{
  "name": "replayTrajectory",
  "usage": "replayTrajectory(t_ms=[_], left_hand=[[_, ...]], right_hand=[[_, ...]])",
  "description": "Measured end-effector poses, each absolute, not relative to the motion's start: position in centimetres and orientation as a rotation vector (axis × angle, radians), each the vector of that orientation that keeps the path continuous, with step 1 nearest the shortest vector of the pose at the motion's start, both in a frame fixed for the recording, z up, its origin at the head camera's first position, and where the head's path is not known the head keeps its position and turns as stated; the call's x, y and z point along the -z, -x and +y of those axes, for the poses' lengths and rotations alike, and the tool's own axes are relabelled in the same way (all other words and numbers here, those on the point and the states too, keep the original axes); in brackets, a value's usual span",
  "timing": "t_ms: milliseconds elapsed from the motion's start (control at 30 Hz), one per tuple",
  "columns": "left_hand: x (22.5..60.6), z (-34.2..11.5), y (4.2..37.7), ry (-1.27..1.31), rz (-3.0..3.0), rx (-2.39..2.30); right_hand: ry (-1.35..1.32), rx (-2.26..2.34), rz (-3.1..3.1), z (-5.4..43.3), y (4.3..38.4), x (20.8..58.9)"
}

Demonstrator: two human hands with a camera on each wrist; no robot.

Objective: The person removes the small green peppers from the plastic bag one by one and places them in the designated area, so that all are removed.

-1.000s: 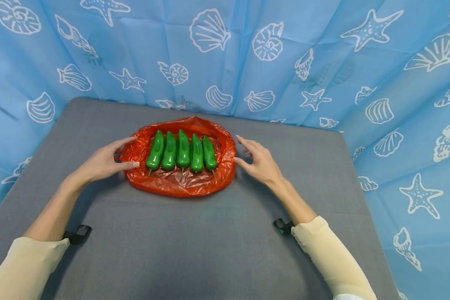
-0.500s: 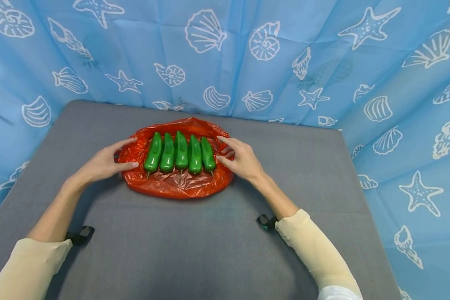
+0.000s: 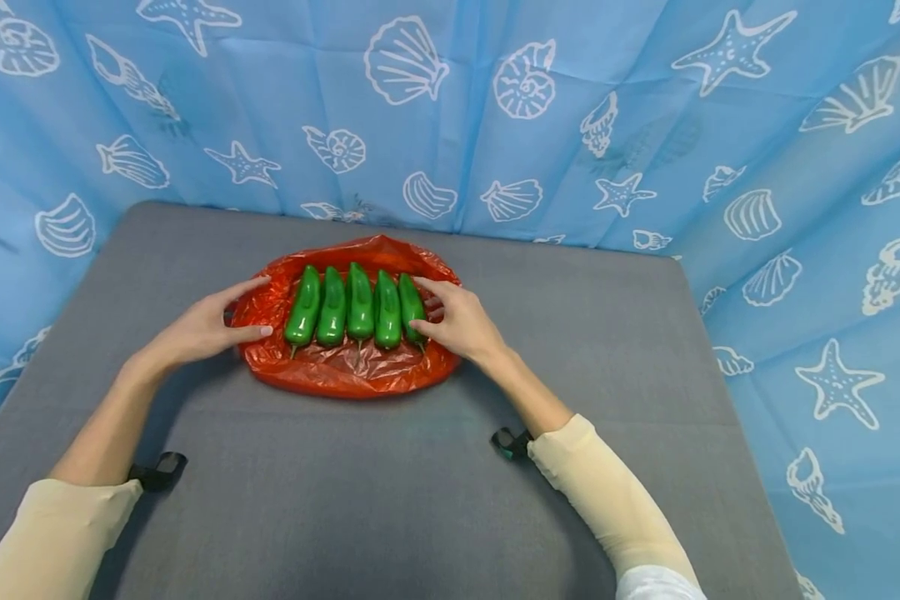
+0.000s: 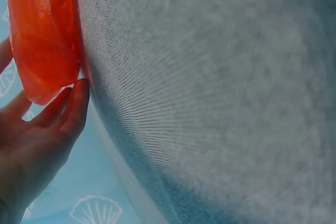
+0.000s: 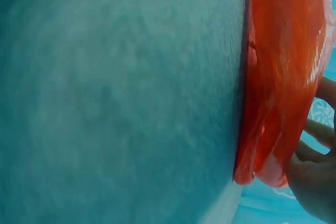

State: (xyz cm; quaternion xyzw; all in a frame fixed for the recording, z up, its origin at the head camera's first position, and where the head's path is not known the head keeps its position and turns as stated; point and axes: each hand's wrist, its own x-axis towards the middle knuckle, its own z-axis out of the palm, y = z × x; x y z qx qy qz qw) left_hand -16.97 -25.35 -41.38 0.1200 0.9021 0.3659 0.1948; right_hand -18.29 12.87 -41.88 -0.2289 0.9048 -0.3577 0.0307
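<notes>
Several glossy green chili peppers (image 3: pixel 360 304) lie side by side, stems toward the person, inside an opened red plastic bag (image 3: pixel 345 382) in the head view. My left hand (image 3: pixel 198 329) is at the bag's left end, thumb and fingers spread over its edge. In the left wrist view its fingers lie right beside the bag's red wall (image 4: pixel 44 35). My right hand (image 3: pixel 461 323) reaches over the bag's right rim. Its thumb and index finger are apart, their tips at the rightmost chili pepper (image 3: pixel 407 296). The wrist views hide the peppers behind the bag.
The bag lies toward the back of a grey cloth-covered table (image 3: pixel 390 500). A blue curtain (image 3: pixel 450 108) with white shells and starfish hangs behind and to the right. Each forearm wears a black strap mount (image 3: pixel 161 472) below the sleeve.
My right hand has moved left, from beside the bag to over its right end and the rightmost chili pepper. The left hand stays at the left end. The head view has shifted slightly.
</notes>
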Motion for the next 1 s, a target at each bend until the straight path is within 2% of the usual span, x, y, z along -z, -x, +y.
replayTrajectory(t_ms=[500, 1000], left_hand=[[41.5, -25.4, 16.4, -0.331, 2.492, -1.043], [41.4, -25.4, 16.5, -0.351, 2.487, -1.029]], right_hand=[[0.692, 0.758, 2.820, 11.2, 18.2, 42.6], [0.600, 0.887, 2.760, 11.5, 18.2, 42.1]])
